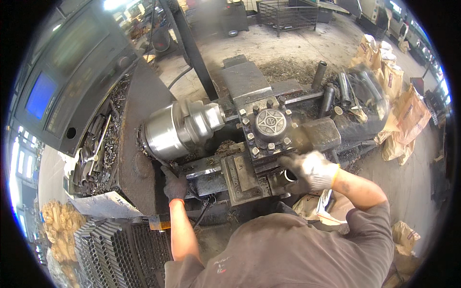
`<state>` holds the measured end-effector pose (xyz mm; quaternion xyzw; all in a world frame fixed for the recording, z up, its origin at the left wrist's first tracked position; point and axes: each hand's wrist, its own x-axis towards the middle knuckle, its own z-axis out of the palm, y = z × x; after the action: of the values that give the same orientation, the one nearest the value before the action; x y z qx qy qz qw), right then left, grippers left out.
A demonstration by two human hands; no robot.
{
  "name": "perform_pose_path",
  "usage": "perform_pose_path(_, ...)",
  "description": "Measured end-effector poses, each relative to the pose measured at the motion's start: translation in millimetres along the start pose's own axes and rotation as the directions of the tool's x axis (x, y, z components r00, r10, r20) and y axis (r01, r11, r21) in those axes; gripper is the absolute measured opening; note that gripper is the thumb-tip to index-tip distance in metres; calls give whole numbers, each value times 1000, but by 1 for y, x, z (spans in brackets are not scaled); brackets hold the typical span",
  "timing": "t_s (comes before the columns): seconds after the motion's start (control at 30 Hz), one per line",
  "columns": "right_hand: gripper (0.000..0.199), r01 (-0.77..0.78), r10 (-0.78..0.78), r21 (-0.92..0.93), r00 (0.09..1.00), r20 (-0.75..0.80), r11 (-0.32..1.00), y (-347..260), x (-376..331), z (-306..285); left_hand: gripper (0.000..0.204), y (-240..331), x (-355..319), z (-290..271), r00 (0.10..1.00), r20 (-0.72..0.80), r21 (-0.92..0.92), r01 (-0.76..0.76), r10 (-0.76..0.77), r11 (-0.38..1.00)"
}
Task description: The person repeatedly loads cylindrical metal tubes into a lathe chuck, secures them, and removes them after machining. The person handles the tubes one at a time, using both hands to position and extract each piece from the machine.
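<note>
A lathe fills the middle, with a shiny stepped metal cylinder (165, 132) at its chuck end. My left hand (175, 185), in a dark glove, is below the cylinder. Its fingers look closed around a thin dark curved rod (152, 157) that runs up beside the workpiece; the kind of piece is unclear. To the right is the bolted square tool post (271, 126) with a round cap. My right hand (313, 171), in a white and dark glove, is at the near right side of the tool post, beside a short metal tube (290, 175). Motion smears its fingers.
Metal chips and tools fill a tray (96, 153) left of the lathe. Stacked tubes (110, 249) stand at the lower left. Loose tubes (344, 90) lie on the lathe's right end, near paper sacks (406, 115). A control cabinet (57, 77) with a blue screen is at left.
</note>
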<state>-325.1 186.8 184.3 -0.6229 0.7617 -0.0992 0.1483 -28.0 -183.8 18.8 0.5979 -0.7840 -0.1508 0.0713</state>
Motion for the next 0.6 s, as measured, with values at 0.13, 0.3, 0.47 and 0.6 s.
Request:
perform_pose_path(0.13, 46, 82, -87, 70, 994, 62, 994, -5, 24, 11, 105, -7, 5, 2, 1000, 6, 14, -4, 4, 1000)
perform_pose_path(0.3, 39, 404, -316, 470, 913, -257, 785, -5, 36, -45, 104, -3, 2, 2, 1000, 5, 2, 15, -15, 1000)
perform_pose_path(0.47, 42, 292, -294, -40, 941, -167, 956, 48, 108, -126, 101, 12, -9, -14, 999, 25, -77, 38, -36, 996)
perform_pose_path(0.6, 35, -68, 38, -336, 995, -95, 939, 91, 209, -109, 90, 3, -31, -15, 995, -23, -272, 92, -101, 958)
